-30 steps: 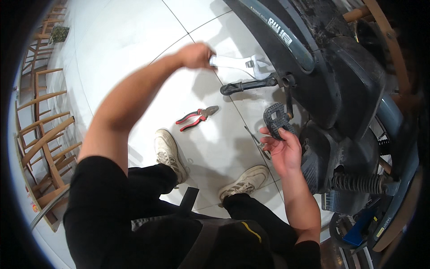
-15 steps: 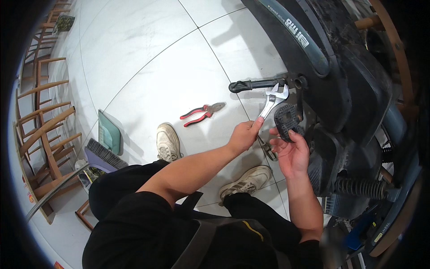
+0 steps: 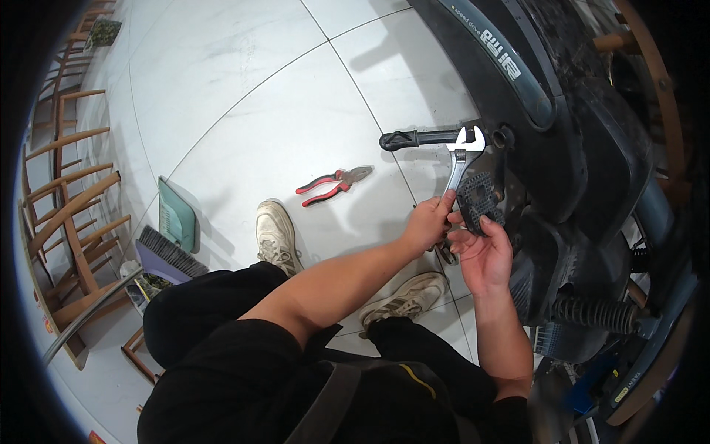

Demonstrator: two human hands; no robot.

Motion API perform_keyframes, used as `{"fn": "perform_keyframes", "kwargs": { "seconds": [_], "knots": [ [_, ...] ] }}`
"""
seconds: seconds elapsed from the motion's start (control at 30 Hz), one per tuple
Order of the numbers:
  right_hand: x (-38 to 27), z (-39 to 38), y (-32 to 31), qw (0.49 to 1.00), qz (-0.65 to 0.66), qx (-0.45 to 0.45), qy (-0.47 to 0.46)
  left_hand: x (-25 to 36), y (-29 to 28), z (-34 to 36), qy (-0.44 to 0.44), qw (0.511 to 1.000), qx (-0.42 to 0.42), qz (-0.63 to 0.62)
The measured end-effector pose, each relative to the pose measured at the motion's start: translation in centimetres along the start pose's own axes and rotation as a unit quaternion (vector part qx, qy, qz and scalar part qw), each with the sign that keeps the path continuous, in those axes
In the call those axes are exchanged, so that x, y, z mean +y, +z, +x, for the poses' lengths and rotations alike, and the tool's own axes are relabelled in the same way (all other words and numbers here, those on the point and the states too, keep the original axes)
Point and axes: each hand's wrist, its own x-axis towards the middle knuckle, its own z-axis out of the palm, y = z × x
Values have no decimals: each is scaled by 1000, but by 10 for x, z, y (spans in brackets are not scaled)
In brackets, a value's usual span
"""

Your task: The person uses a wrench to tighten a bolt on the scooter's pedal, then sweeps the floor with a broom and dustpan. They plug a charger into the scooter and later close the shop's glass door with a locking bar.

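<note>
My left hand (image 3: 430, 223) is closed round the handle of a silver adjustable wrench (image 3: 458, 164). The wrench's open jaws point away from me, close to the crank (image 3: 501, 157) on the side of a dark electric scooter (image 3: 551, 159). In my right hand (image 3: 484, 254) I grip a black ridged pedal (image 3: 479, 194) by its near edge, thumb on top. The pedal lies right beside the wrench handle and covers part of it. Another tool (image 3: 447, 254) lies on the floor, mostly hidden behind my hands.
Red-and-black pliers (image 3: 334, 186) lie on the tiled floor between my shoes and the scooter's black bar (image 3: 418, 139). At the left are a green dustpan (image 3: 176, 216), a broom (image 3: 170, 255) and wooden chairs (image 3: 70, 185). A coil spring (image 3: 595, 313) sticks out low on the scooter.
My left hand and the wrench have moved right and a little toward the crank, nearer the pedal. My right hand keeps its grip on the pedal, almost unmoved.
</note>
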Motion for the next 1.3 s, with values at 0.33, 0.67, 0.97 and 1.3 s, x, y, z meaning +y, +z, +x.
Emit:
{"fn": "perform_keyframes", "kwargs": {
  "seconds": [0.33,0.67,0.97,1.3],
  "knots": [
    [1,1,1,1000,-1,2,0,-14,1,7,19,999,-5,-33],
    [-3,-2,1,1000,-14,-2,0,8,-11,1,3,995,7,96],
    [-4,-3,2,1000,-23,-4,-9,38,-66,19,47,932,0,359],
    [-4,-4,0,999,-47,0,-2,107,-93,32,8,861,-50,506]
  ]
}}
